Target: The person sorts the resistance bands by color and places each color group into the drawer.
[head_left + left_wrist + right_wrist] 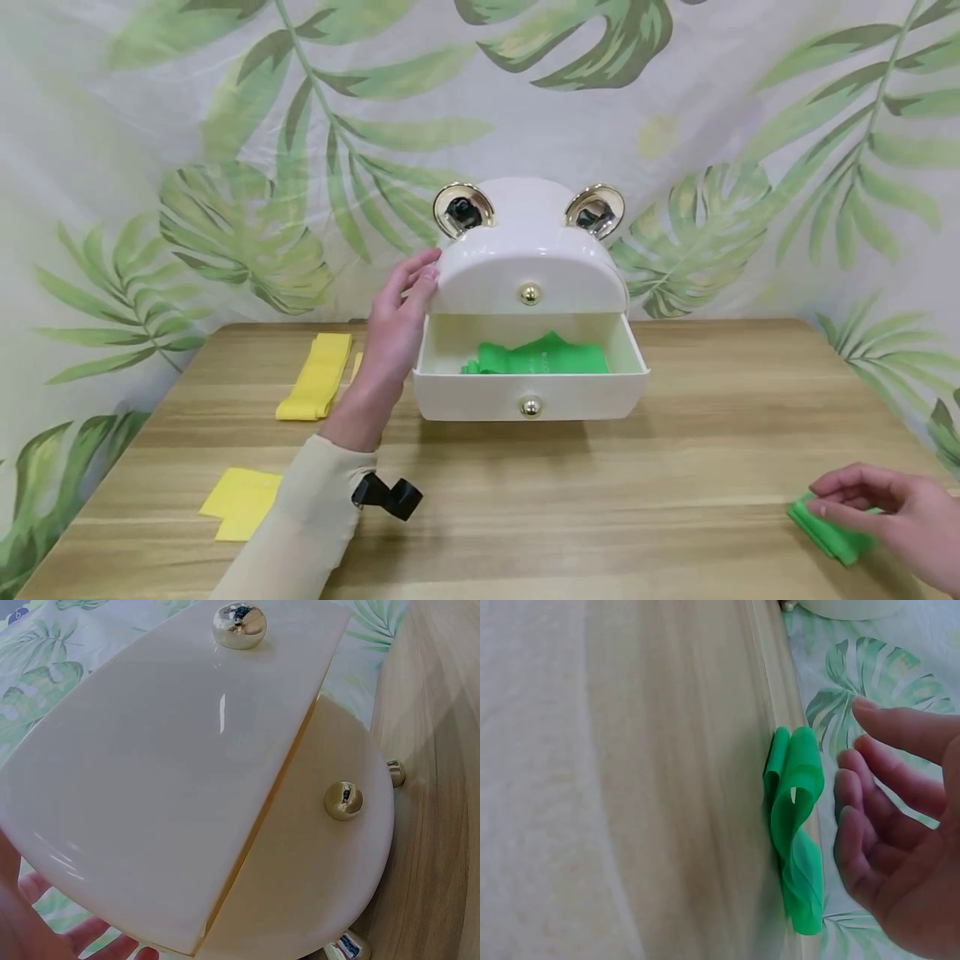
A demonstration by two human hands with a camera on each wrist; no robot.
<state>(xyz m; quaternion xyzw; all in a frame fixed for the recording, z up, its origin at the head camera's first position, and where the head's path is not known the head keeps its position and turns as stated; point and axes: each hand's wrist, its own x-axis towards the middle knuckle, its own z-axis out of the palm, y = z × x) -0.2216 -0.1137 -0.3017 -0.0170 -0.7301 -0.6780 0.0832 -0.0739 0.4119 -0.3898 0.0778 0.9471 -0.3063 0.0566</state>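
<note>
A white frog-shaped drawer box (534,250) with gold knobs stands at the table's back. My left hand (397,325) rests along its upper left side; in the left wrist view the fingers (90,934) reach round its edge. The lower drawer (465,396) is pulled out, with a folded green stretch band (543,358) lying inside. At the right, my right hand (892,517) is over another folded green band (825,533) on the table. The right wrist view has its loosely bent fingers (885,817) beside this looped band (802,825), with a gap between them.
Flat yellow bands lie at the left: a long folded one (315,379) at the back and shorter pieces (243,504) nearer, partly behind my left sleeve (307,508). A leaf-print cloth (360,100) hangs behind the wooden table (600,517).
</note>
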